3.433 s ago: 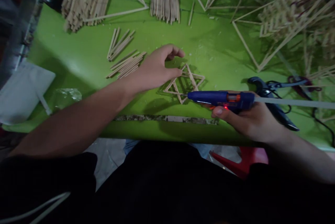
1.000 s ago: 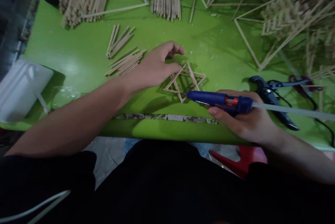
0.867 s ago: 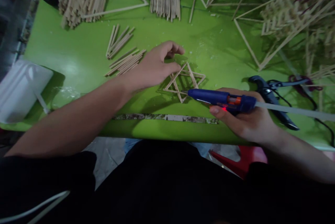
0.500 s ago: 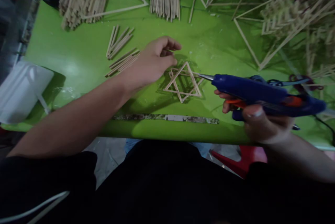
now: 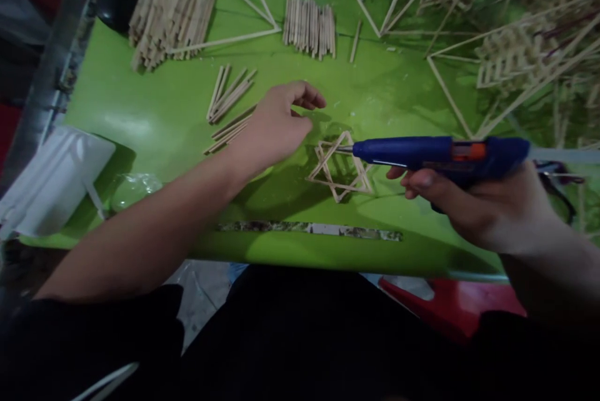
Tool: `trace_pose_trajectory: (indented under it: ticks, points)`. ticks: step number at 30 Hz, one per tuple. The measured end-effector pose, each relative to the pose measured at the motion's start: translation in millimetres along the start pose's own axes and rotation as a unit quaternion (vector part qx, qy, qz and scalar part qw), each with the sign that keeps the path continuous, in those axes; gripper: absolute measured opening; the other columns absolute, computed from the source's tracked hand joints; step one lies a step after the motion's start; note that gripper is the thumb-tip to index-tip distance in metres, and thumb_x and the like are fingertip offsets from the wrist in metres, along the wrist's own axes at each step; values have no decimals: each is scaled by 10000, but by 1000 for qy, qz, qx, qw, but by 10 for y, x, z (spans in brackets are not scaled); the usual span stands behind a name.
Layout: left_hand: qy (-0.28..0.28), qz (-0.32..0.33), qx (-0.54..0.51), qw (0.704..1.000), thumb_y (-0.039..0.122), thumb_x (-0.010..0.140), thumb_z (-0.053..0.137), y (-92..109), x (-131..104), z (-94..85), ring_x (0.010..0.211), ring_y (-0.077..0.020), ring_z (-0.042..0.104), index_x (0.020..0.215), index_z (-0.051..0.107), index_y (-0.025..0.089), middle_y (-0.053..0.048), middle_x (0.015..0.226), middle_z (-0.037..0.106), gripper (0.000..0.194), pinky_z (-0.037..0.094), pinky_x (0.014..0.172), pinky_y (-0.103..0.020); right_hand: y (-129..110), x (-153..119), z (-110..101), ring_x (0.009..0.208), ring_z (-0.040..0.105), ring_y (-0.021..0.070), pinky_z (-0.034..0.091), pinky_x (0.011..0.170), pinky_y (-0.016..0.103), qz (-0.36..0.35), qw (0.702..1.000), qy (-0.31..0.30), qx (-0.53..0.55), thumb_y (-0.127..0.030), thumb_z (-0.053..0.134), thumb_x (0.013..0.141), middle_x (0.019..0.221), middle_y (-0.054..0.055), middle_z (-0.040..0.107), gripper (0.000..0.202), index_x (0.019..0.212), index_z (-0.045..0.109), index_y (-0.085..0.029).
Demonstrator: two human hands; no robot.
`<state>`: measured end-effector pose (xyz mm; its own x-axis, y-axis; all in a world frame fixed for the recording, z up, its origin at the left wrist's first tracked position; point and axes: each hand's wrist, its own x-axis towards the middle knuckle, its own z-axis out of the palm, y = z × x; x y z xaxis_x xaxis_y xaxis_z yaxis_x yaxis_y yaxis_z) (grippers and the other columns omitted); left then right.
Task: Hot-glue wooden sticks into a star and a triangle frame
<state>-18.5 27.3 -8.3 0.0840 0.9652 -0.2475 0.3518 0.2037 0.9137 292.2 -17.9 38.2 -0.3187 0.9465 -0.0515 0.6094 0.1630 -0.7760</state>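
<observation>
Right hand [image 5: 487, 213] gripped glue gun [image 5: 412, 154], nozzle by star's [image 5: 340, 185] upper-left sticks, contact unclear | left hand [image 5: 281, 123], fingers apart, hovered left of star | star lay on table [image 5: 398, 95] between hands | steady tip, sparing dab probably suited best

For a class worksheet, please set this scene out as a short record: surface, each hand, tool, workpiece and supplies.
Surface: green table
Left hand: open, holding nothing, beside the star
Right hand: gripping the blue glue gun
Tool: glue gun, nozzle over the star's far-left part; contact unclear
Workpiece: six-pointed star of thin sticks, on the table
Supplies: large bundle, small bundle, and loose sticks, some partly hidden by the left arm
</observation>
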Motion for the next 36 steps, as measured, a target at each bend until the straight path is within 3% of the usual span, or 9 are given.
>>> trace_pose_trajectory:
  ticks: [7, 11, 16, 21, 24, 29, 36]
  points:
    - [-10, -20, 1, 1000, 16, 951, 704, 91, 11, -60, 1165, -267, 752, 1188, 806, 244, -68, 1331, 801, 344, 640, 1055, -467, 33, 101, 109, 820, 804, 324, 646, 758, 525, 25, 996, 12, -79, -660, 800, 1022, 879, 77, 852, 421, 827, 818, -287]
    - [-13, 8, 13, 1000, 73, 957, 762, 59, 27, -41, 1105, -233, 767, 1178, 822, 185, -83, 1224, 825, 255, 646, 1065, -438, 63, 73, 133, 739, 775, 274, 602, 662, 448, 33, 998, 32, -38, -610, 854, 1001, 827, 77, 837, 394, 849, 824, -248]
    - [-16, 21, 20, 999, 165, 969, 825, 42, 25, -42, 1069, -231, 779, 1077, 810, 231, -61, 1175, 847, 127, 653, 1039, -438, 82, 92, 171, 733, 768, 262, 625, 718, 443, 46, 997, 35, -45, -637, 853, 985, 815, 83, 835, 433, 850, 838, -225]
    - [-24, 18, 35, 999, 147, 931, 872, 19, 62, -33, 1059, -239, 784, 1065, 806, 219, -61, 1150, 838, 165, 664, 1024, -444, 10, 142, 205, 842, 797, 261, 645, 785, 405, 51, 998, -11, -34, -572, 858, 967, 900, 87, 871, 371, 863, 860, -216]
    - [-16, 46, 30, 998, 208, 899, 919, -42, 110, -18, 1013, -241, 772, 1001, 797, 248, -59, 1113, 833, 164, 668, 987, -461, -56, 164, 218, 774, 755, 210, 636, 749, 350, 53, 998, -38, -14, -520, 865, 966, 872, 66, 857, 313, 923, 875, -211]
    - [-10, 56, 36, 998, 233, 889, 913, -80, 143, 1, 983, -228, 764, 931, 768, 273, -41, 1069, 823, 157, 663, 967, -467, -103, 180, 231, 666, 659, 168, 615, 673, 301, 21, 1000, -20, -2, -487, 888, 947, 699, 28, 744, 383, 698, 752, -229]
    - [-15, 53, 31, 998, 189, 898, 924, -82, 148, 6, 973, -219, 734, 1007, 780, 227, -66, 1099, 819, 184, 638, 987, -474, -87, 176, 241, 639, 653, 155, 588, 635, 275, 35, 999, -15, -3, -470, 938, 920, 692, 15, 737, 357, 736, 772, -213]
